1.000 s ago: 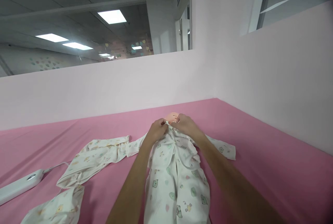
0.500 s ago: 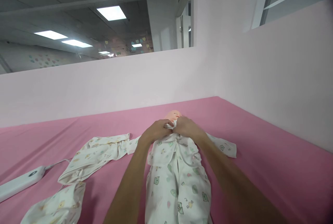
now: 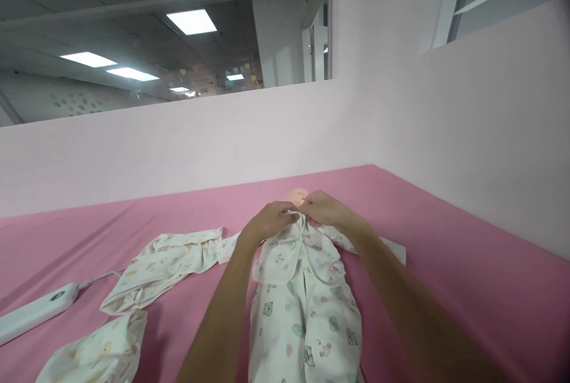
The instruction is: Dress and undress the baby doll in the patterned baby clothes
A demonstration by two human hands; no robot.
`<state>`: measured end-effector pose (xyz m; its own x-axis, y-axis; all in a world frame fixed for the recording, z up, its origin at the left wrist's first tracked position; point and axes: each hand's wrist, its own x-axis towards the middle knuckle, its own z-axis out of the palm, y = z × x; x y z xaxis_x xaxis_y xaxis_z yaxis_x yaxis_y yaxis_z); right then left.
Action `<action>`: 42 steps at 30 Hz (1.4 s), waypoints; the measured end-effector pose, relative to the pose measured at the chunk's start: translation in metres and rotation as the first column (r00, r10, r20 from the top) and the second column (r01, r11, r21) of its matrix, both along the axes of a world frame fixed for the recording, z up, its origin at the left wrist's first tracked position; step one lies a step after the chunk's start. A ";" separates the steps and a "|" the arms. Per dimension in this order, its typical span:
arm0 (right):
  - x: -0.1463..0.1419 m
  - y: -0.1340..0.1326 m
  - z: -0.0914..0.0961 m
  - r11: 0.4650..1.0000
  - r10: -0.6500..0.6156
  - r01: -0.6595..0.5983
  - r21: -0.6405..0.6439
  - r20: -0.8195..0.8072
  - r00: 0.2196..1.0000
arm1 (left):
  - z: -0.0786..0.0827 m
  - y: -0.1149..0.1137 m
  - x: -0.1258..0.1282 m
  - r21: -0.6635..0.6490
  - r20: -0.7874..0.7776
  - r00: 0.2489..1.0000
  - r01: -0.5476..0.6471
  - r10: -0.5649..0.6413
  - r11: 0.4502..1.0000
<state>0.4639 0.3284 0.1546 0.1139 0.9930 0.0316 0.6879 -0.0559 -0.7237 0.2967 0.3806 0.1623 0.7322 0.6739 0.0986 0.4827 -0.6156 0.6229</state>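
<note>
A baby doll (image 3: 295,195) lies on its back, its head partly hidden behind my hands. It wears a white printed baby top (image 3: 285,252) and printed trousers (image 3: 307,323) with bears and leaves. At the neckline my left hand (image 3: 272,220) is closed, thumb and fingers pinching the collar edge of the top. My right hand (image 3: 326,208) is closed at the other side of the collar, close to the doll's chin, pinching the fabric there. The top's sleeves stretch out to both sides.
A pink sheet (image 3: 191,323) covers the surface. To the left lie another printed baby garment (image 3: 169,264), a smaller bundled cloth (image 3: 98,350) and a white device (image 3: 40,312) with a cord. White walls (image 3: 200,145) stand behind and to the right, with a window above.
My right hand has lifted slightly and shifted right, uncovering the middle of the collar and more of the right shoulder. My left hand stays at the collar.
</note>
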 end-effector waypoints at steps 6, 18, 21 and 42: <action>0.002 -0.004 0.001 0.998 -0.067 0.067 -0.021 0.041 0.997 | 0.007 -0.002 -0.004 0.034 0.065 0.998 -0.006 0.004 0.999; -0.031 -0.038 0.027 0.982 0.116 -0.058 -0.181 0.327 0.938 | 0.001 0.010 -0.010 0.109 -0.094 0.977 -0.182 0.192 0.977; -0.029 -0.037 0.025 0.980 0.116 -0.049 -0.194 0.351 0.929 | 0.000 0.013 -0.013 0.141 -0.086 0.967 -0.228 0.241 0.963; 0.010 -0.023 0.009 0.966 0.239 -0.246 -0.079 -0.087 0.967 | 0.017 -0.016 -0.007 -0.034 -0.184 0.981 0.051 -0.056 0.998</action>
<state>0.4739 0.3053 0.1633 -0.1321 0.9896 -0.0571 0.6322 0.0397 -0.7738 0.2897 0.3650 0.1793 0.7709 0.6340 -0.0611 0.5582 -0.6265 0.5440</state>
